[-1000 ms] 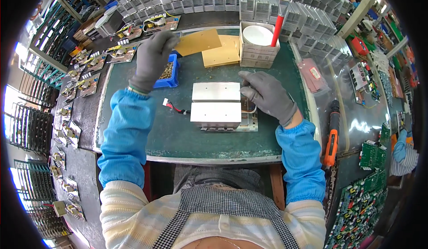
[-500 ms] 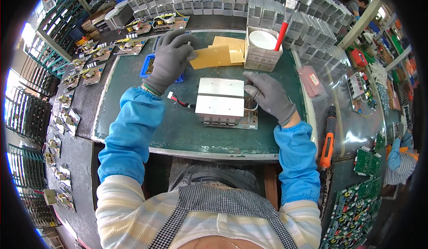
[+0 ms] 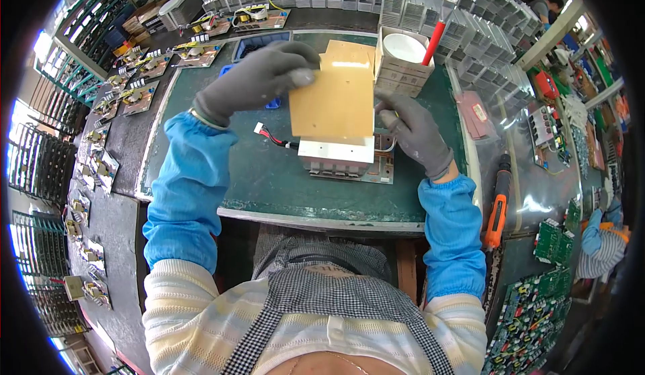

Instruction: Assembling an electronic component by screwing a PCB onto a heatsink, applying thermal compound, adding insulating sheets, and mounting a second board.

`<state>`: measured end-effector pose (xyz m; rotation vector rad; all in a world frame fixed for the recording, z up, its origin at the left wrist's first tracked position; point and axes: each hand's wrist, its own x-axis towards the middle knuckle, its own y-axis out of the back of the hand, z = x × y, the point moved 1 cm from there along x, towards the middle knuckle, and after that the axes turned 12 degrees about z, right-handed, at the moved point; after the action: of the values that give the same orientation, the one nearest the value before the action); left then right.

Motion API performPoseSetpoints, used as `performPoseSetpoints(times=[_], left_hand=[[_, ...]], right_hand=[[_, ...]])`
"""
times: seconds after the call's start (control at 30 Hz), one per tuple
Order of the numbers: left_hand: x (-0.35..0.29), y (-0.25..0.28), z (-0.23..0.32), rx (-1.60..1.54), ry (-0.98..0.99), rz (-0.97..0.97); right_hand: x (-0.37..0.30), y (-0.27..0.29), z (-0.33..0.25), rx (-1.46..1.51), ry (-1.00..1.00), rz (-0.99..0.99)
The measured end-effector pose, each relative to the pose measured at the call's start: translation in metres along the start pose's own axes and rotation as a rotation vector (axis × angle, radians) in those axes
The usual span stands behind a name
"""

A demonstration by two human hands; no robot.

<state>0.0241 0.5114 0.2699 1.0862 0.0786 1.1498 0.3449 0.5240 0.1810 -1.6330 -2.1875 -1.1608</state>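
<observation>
I see the left hand (image 3: 263,79), fingers narrowed, gripping a tan sheet (image 3: 334,106) at its left side, above the silver heat-sink unit (image 3: 336,152) near the desk's (image 3: 262,183) middle. Right hand (image 3: 416,134): half-curled, beside the sheet's right edge; whether it grips, I cannot tell. Cardboard box (image 3: 401,75) near the desk's far right corner.

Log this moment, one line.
left hand: holds tan sheet | right hand: near sheet's right edge | finned heatsink: partly hidden by sheet

head-worn wide fisheye looks steeply down, bench (image 3: 262,180) near
</observation>
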Motion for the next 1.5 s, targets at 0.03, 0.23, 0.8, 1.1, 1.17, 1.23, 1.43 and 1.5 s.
performPoseSetpoints(times=[0.03,0.23,0.8,1.1,1.17,1.23,1.43,1.5], left_hand=[[0.002,-0.005,-0.004,0.039,-0.006,-0.076],[0.010,-0.035,-0.009,0.097,0.069,-0.130],[-0.056,-0.058,-0.025,-0.115,0.249,0.306],[-0.060,-0.058,-0.026,-0.128,0.259,0.294],[-0.060,-0.058,-0.025,-0.131,0.270,0.294],[-0.060,-0.059,-0.025,-0.138,0.275,0.293],[-0.061,-0.059,-0.026,-0.132,0.269,0.322],[-0.060,-0.059,-0.025,-0.142,0.265,0.316]], right_hand=[[0.002,0.001,-0.001,0.011,0.015,0.041],[0.001,0.006,-0.009,0.012,-0.014,0.034],[0.010,-0.001,-0.033,-0.114,0.463,-0.004],[0.009,-0.005,-0.035,-0.130,0.438,-0.028],[0.008,-0.005,-0.035,-0.088,0.426,-0.042],[0.007,-0.006,-0.034,-0.099,0.423,-0.038],[0.006,-0.007,-0.033,-0.126,0.405,-0.002],[0.006,-0.007,-0.033,-0.122,0.396,-0.009]])
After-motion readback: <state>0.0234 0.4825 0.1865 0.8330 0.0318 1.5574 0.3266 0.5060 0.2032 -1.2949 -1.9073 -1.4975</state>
